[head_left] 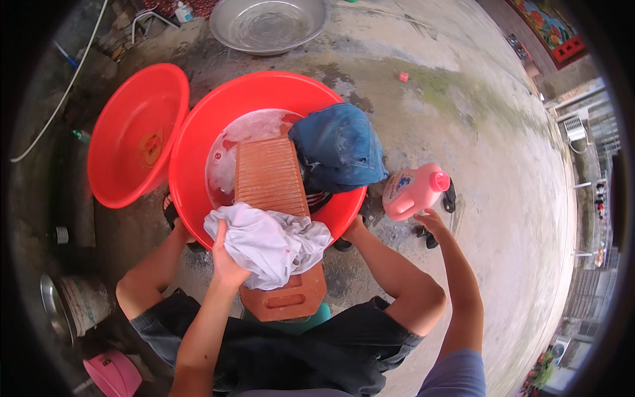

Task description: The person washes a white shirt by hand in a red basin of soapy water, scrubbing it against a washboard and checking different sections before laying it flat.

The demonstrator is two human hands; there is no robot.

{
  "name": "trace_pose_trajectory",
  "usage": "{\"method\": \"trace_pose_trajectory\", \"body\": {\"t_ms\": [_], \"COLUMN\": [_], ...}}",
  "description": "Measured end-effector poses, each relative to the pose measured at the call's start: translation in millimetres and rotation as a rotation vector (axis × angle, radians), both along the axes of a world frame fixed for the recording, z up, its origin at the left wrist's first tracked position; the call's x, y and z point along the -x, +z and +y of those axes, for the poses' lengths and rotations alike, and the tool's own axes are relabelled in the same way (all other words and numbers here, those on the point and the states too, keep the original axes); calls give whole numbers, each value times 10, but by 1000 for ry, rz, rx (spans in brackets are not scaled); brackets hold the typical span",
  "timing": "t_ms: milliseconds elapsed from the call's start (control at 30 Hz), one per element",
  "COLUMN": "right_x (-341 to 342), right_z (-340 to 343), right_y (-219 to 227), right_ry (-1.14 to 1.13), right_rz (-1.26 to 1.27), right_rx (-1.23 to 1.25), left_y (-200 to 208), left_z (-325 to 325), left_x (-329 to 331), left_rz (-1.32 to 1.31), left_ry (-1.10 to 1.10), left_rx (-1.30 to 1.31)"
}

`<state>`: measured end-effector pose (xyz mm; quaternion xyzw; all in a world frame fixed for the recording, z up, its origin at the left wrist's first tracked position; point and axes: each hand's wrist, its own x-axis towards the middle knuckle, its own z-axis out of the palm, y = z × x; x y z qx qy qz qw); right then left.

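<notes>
A crumpled whitish cloth (268, 241) with small red spots lies over the lower part of a brown ridged washboard (271, 169). My left hand (230, 263) grips its left side, thumb on top. Out to the right, my right hand (431, 222) is against the near side of a pink detergent bottle (411, 192) with a pink cap; its fingers are partly hidden, so their hold is unclear. The washboard slants into a large red basin (192, 159) with sudsy water (225, 165). Blue denim (344, 145) hangs over the basin's right rim.
A second red basin (122, 145) leans beside the first at the left. Beyond them sits a metal basin (271, 26). A pink tub (114, 376) and a bucket (84, 304) stand at the lower left. My knees flank the washboard. Wet concrete floor (503, 198) stretches right.
</notes>
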<state>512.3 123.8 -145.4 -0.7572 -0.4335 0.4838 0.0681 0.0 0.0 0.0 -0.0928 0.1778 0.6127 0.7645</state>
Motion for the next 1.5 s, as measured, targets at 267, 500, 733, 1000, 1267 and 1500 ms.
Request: {"method": "trace_pose_trajectory", "body": {"t_ms": [267, 500, 733, 1000, 1267, 1500], "right_x": [317, 952, 2200, 2784, 2965, 2893], "right_z": [305, 234, -198, -370, -346, -308], "right_y": [-410, 1955, 3141, 3086, 3146, 3086], "right_ry": [-453, 338, 801, 1052, 1153, 1217], "right_rz": [546, -83, -251, -436, -589, -636], "right_rx": [-452, -387, -359, -384, -442, -464], "left_y": [-220, -267, -23, 52, -28, -120], "left_z": [194, 195, 188, 182, 164, 196], "left_x": [-85, -62, -169, -87, -73, -162], "left_rz": [432, 346, -113, -135, -134, -87], "left_ry": [-228, -246, -51, -79, -92, -163], "left_rx": [192, 165, -46, -88, -46, -22]}}
